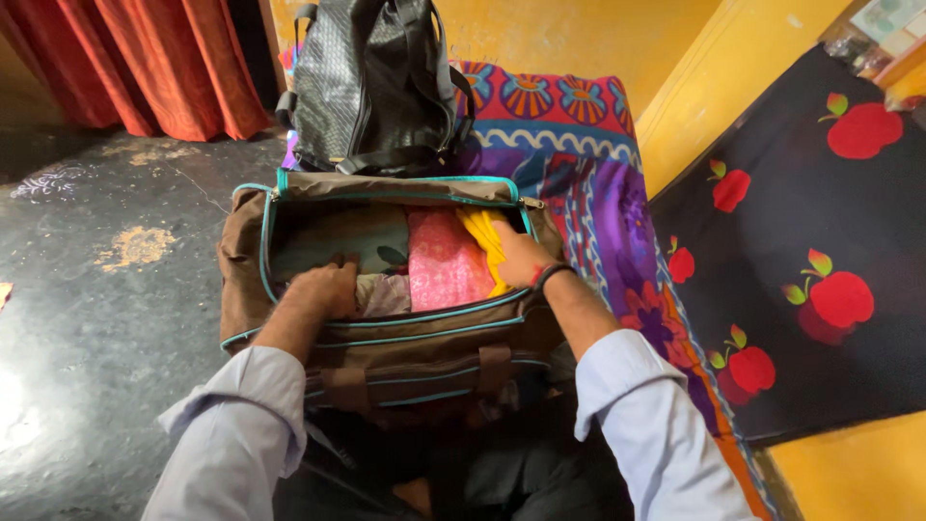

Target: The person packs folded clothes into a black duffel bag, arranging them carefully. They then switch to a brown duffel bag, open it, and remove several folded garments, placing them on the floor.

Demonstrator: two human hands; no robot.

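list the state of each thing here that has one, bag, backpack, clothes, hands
duffel bag: unzipped, top open, packed with clothes
black backpack: upright behind the duffel, looks closed
pink cloth: folded, inside the bag
yellow cloth: tucked at the bag's right end
left hand: pressing on clothes
right hand: on yellow cloth

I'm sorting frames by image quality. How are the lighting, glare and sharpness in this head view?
Head view: even indoor light; bright glare on the dark floor at lower left; the duffel bag interior is shaded yet legible, both hands, left and right, reasonably sharp; wide-angle bending at the edges; the black backpack shows a soft sheen.
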